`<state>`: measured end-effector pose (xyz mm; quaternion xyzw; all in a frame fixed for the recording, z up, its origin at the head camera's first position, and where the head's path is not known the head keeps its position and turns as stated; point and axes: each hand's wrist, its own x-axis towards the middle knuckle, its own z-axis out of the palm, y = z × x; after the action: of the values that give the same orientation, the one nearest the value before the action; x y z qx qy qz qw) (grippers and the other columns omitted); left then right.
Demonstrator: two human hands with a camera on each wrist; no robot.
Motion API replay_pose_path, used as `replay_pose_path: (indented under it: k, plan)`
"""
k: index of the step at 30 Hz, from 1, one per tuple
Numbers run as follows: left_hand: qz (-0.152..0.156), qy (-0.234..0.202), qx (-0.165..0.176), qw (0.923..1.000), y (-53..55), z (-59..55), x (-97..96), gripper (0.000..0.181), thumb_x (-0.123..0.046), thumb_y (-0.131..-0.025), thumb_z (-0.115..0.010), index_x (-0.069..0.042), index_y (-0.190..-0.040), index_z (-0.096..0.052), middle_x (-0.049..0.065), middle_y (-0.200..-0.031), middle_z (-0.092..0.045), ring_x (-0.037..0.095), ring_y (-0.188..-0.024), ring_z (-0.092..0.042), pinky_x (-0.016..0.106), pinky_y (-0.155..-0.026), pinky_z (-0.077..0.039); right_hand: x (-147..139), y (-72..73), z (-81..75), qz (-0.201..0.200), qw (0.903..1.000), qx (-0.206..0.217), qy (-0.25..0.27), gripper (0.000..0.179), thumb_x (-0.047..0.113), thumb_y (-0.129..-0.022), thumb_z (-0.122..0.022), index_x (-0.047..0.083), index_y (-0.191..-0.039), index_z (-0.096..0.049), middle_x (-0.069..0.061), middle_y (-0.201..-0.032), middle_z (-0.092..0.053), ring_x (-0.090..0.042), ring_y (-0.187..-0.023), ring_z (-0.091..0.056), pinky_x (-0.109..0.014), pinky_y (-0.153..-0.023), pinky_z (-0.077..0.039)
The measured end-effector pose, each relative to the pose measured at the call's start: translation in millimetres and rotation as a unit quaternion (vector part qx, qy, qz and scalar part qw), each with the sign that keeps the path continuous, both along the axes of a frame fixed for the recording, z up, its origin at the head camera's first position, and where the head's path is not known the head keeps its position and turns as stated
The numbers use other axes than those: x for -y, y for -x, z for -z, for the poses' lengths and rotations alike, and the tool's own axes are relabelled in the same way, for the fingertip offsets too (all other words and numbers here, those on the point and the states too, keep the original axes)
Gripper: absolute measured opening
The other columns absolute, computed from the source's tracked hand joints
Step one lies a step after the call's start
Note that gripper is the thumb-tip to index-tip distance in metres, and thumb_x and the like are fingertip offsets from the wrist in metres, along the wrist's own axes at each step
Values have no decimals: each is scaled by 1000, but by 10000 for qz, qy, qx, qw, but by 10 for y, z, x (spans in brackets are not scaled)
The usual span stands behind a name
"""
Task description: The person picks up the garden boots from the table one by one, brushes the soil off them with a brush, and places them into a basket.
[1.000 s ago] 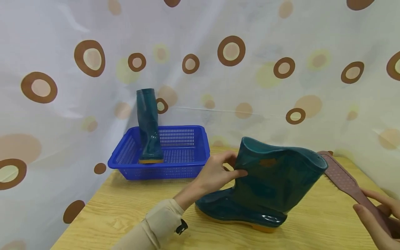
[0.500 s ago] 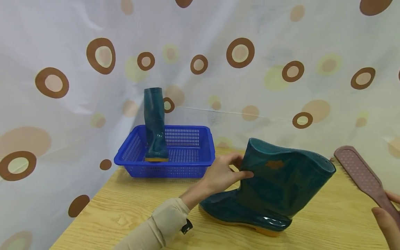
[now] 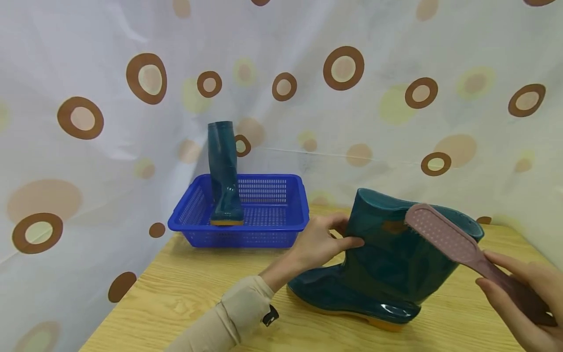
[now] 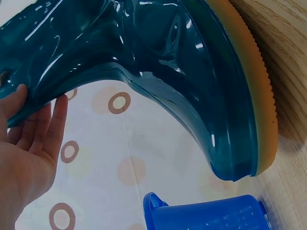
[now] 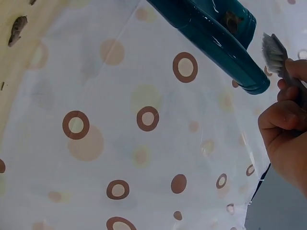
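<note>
A dark teal rubber boot (image 3: 382, 274) with an orange sole stands on the table, shaft leaning right and toe to the left. My left hand (image 3: 316, 244) pinches the front edge of its shaft between thumb and fingers, also seen gripping in the left wrist view. A brown smear (image 5: 231, 21) marks the shaft near the top. By its handle, my right hand (image 3: 528, 293) holds a dusty-pink scrubbing brush (image 3: 444, 234) over the upper shaft, bristles facing the boot. In the right wrist view, a small gap separates the pale bristles (image 5: 273, 53) from the boot.
Behind and left, a blue plastic basket (image 3: 237, 228) sits at the back of the wooden table (image 3: 176, 293). A second teal boot (image 3: 223, 166) stands upright inside it. A patterned curtain (image 3: 281, 127) hangs behind the table.
The brush first shifted right, away from the boot, then came back left in front of the upper shaft. My left hand keeps its pinch on the boot. The head view has shifted slightly.
</note>
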<state>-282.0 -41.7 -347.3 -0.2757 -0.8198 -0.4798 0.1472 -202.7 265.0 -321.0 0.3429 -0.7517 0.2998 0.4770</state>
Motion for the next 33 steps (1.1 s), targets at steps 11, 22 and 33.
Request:
replay_pose_path:
  k: [11,22,33]
  plan:
    - [225,-172,-30,9996,13,-23,61,17,-24,-90,-74,-17,-105,-73,-6,-93,-72,-2,-85,-63,17,-74,-56,143,34,-133,500,9934,425,-944,50,38,-99,-58,-10,-113,-69,5,-69,-41,9,-56,-27,-10,-44,-20]
    - [350,-356,-46,9987,5,-17,147,18,-24,-91,-74,-14,-106,-73,-2,-97,-74,0,-89,-66,19,-75,-58,216,61,-144,621,9870,649,-1330,28,18,-93,-70,-3,-112,-70,4,-72,-45,7,-58,-30,-12,-44,-23]
    - [470,-238,60,9986,20,33,137,19,-25,-93,-71,-14,-108,-72,-2,-98,-73,-1,-90,-64,18,-77,-57,157,47,-54,559,9868,777,-1303,29,20,-89,-75,-4,-104,-72,6,-69,-45,8,-56,-30,-11,-42,-23]
